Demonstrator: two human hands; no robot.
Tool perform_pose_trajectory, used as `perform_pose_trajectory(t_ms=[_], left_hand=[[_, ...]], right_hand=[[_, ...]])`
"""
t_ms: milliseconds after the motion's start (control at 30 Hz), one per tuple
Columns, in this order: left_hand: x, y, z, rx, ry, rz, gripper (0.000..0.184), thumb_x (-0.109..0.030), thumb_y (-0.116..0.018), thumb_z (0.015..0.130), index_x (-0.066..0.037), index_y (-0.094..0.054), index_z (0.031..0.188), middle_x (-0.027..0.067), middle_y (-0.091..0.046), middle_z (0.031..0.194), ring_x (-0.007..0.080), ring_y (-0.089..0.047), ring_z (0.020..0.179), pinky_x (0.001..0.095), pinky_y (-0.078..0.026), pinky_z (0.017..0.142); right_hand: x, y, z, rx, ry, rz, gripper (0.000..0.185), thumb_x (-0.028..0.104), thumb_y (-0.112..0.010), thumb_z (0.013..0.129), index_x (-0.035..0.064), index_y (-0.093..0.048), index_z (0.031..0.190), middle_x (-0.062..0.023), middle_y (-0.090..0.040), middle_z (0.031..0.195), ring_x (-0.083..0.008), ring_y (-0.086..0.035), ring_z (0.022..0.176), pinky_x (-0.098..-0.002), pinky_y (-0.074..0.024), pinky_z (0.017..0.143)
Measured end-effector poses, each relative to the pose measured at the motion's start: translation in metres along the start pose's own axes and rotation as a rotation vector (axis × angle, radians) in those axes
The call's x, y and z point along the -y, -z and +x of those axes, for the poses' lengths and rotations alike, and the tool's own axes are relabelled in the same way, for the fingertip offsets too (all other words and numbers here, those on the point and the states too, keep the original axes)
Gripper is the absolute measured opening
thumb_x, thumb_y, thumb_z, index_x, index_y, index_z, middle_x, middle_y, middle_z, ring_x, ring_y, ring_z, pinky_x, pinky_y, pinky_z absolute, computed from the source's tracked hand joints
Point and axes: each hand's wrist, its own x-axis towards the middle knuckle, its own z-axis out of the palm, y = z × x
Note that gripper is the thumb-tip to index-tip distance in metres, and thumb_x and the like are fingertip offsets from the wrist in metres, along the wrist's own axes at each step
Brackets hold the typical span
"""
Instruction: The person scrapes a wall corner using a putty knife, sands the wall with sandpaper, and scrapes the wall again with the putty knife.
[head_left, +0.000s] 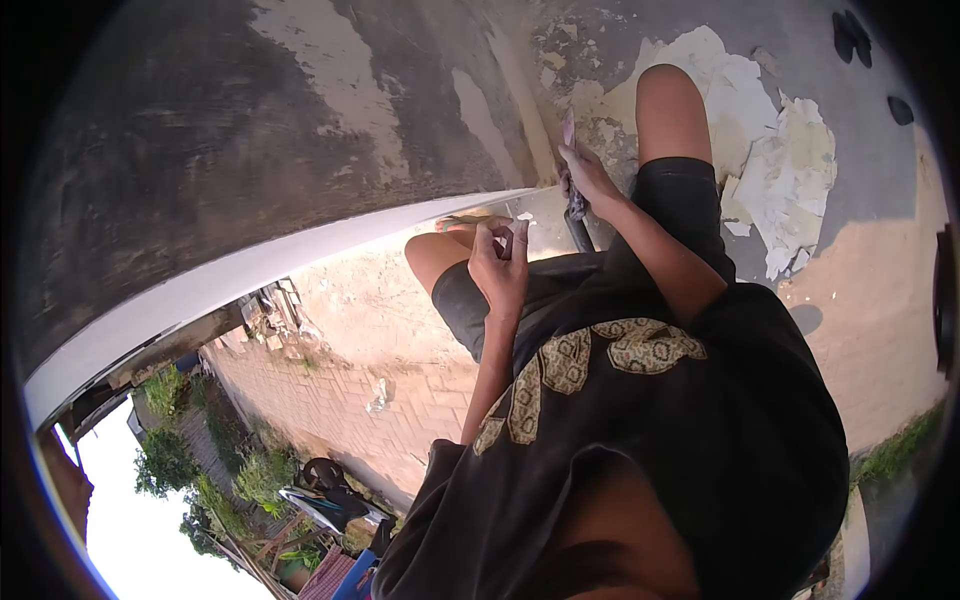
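Wall: dark grey and streaked, the wall (pixel 200 150) fills the upper left. Pale patches (pixel 335 85) break it up, but most of the visible face is dark; the work looks partly done, with much surface left.
Floor: the grey floor (pixel 860 150) stretches right, past the flakes toward dark slippers (pixel 851 37); the widest room for moving seems to be there.
White strip: a long white strip (pixel 300 250) borders the wall, its near end close to both hands; paved ground (pixel 420 370) lies beyond.
Flakes: broad pale flakes (pixel 795 180) lie heaped beside the right knee (pixel 673 105), suggesting a fair amount is already off.
Right hand: the right hand (pixel 592 182) is closed around a tool, between the knees and near the wall's base, with little space there.
Left hand: fingers curled, the left hand (pixel 498 265) is by the left knee (pixel 430 258); whether it grips anything cannot be told.
Tool: the flat-bladed tool (pixel 569 128) points away from the person; its handle is mostly hidden.
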Motion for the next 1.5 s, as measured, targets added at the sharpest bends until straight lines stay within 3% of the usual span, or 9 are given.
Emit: perform_pose_trajectory(t_ms=[267,500,667,767,900,933,1067,1367,1500], left_hand=[[-0.024,-0.028,0.025,0.387,-0.078,-0.182,0.026,-0.024,-0.069,0.085,-0.001,-0.065,0.097,0.0078,-0.059,0.076,0.0113,-0.047,0.055,0.0262,-0.039,0.050],[-0.042,-0.022,0.026,0.600,0.102,-0.368,0.018,-0.013,-0.073,0.081,-0.002,-0.060,0.089,-0.0020,-0.049,0.057,0.0029,-0.033,0.046,0.0249,-0.028,0.043],[-0.043,-0.006,0.027,0.485,-0.182,-0.251,0.020,-0.012,-0.072,0.081,0.001,-0.059,0.087,0.0019,-0.040,0.050,0.0082,-0.033,0.046,0.0281,-0.026,0.044],[-0.060,0.015,0.028,0.552,-0.066,-0.212,0.018,-0.012,-0.072,0.081,0.000,-0.059,0.088,0.0035,-0.045,0.051,0.0079,-0.038,0.046,0.0278,-0.030,0.044],[-0.074,0.021,0.028,0.500,-0.140,-0.221,0.016,-0.011,-0.070,0.083,0.000,-0.059,0.087,0.0049,-0.051,0.053,0.0067,-0.044,0.049,0.0263,-0.035,0.046],[-0.072,0.015,0.026,0.475,-0.131,-0.310,0.015,-0.011,-0.069,0.083,0.000,-0.059,0.086,0.0057,-0.053,0.054,0.0069,-0.046,0.049,0.0263,-0.036,0.046],[-0.080,0.020,0.039,0.567,0.039,-0.296,0.018,-0.013,-0.070,0.082,0.000,-0.058,0.084,0.0090,-0.054,0.057,0.0089,-0.048,0.050,0.0279,-0.037,0.047],[-0.095,0.043,0.040,0.301,-0.498,-0.147,0.017,-0.012,-0.070,0.079,-0.001,-0.060,0.087,0.0133,-0.058,0.071,0.0274,-0.057,0.064,0.0341,-0.044,0.059],[-0.105,0.083,0.012,0.282,-0.195,-0.621,0.024,-0.006,-0.057,0.089,0.002,-0.047,0.110,0.0172,-0.063,0.092,0.0238,-0.064,0.084,0.0323,-0.050,0.074]], right_hand=[[0.054,-0.021,-0.077,0.057,0.438,-0.028,0.045,0.033,-0.038,0.101,-0.0060,-0.056,0.113,-0.0088,-0.062,0.086,-0.0115,-0.060,0.076,-0.0256,-0.0500,0.070],[0.093,0.000,-0.112,0.405,0.386,-0.096,0.043,0.033,-0.038,0.101,-0.0010,-0.054,0.122,-0.0096,-0.062,0.108,-0.0099,-0.058,0.090,-0.0252,-0.0479,0.082],[0.105,0.006,-0.105,0.494,0.439,-0.374,0.069,0.053,-0.015,0.099,0.0014,-0.042,0.137,-0.0119,-0.060,0.118,-0.0214,-0.050,0.118,-0.0329,-0.0351,0.103],[0.090,0.020,-0.089,0.598,0.112,-0.294,0.068,0.052,-0.018,0.099,0.0008,-0.043,0.136,-0.0130,-0.058,0.121,-0.0234,-0.049,0.120,-0.0343,-0.0304,0.107],[0.056,0.038,-0.085,0.847,0.190,-0.187,0.069,0.054,-0.032,0.096,-0.0050,-0.047,0.130,-0.0105,-0.056,0.122,-0.0187,-0.052,0.112,-0.0323,-0.0360,0.100],[0.059,0.038,-0.094,0.857,0.209,-0.139,0.065,0.049,-0.058,0.088,-0.0029,-0.050,0.126,-0.0090,-0.058,0.118,-0.0177,-0.054,0.109,-0.0319,-0.0398,0.096],[0.066,0.035,-0.107,0.815,0.295,-0.654,0.068,0.035,-0.080,0.072,0.0036,-0.051,0.125,-0.0108,-0.064,0.107,-0.0224,-0.059,0.098,-0.0345,-0.0463,0.087],[0.067,0.042,-0.119,0.610,0.476,-0.708,0.035,0.028,-0.073,0.079,-0.0026,-0.062,0.092,-0.0065,-0.064,0.079,-0.0154,-0.059,0.075,-0.0289,-0.0462,0.072],[0.062,0.042,-0.119,0.507,0.320,-0.351,0.017,0.016,-0.062,0.086,-0.0005,-0.060,0.092,-0.0024,-0.062,0.080,-0.0097,-0.056,0.075,-0.0263,-0.0459,0.070]])
